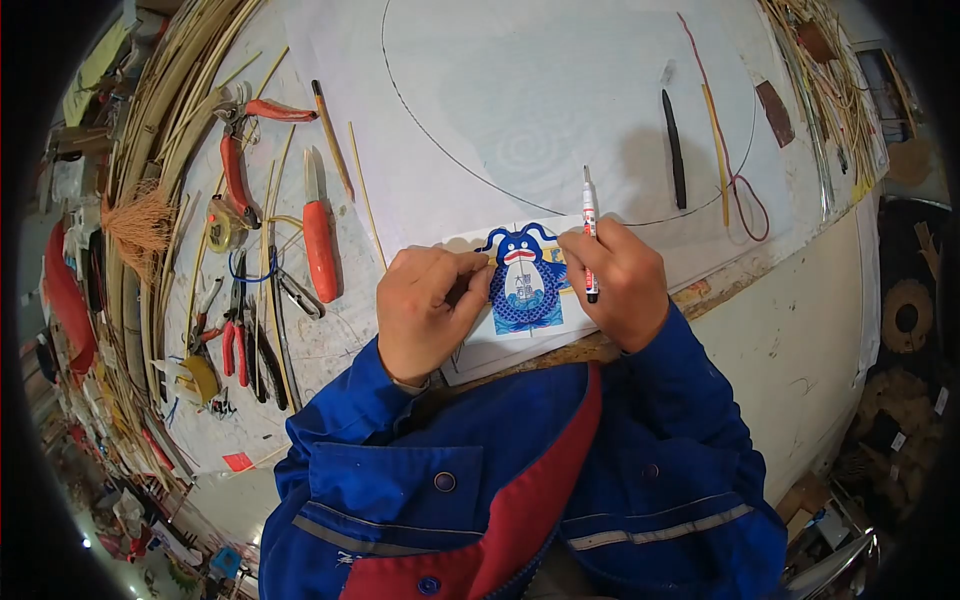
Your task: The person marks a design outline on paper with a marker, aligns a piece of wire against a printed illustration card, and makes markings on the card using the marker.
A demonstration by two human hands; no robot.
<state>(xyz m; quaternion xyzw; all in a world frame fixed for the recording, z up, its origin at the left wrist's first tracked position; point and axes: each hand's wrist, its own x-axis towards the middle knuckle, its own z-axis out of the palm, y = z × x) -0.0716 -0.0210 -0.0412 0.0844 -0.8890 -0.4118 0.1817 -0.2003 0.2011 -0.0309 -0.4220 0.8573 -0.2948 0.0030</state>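
A printed picture [527, 290] of a blue fish-like figure with a white belly and Chinese characters lies in front of me near the table's front edge. My left hand [430, 300] is closed in a pinch at its left edge. At the right edge is my right hand [622, 280], its fingers bent around a white marker pen [589, 225] and touching the paper. The pen stands roughly in line with my view, its bare tip pointing away from me and its dark end toward me. Beneath lies a large white sheet [430, 190] with a drawn curve.
To the left lie an orange-handled knife [319, 250], red-handled pruning shears [235, 165], red pliers [235, 350] and bundled bamboo strips [150, 150]. On the right are a black pen [674, 150], a thin wooden stick [717, 155] and a dark red cord [740, 200].
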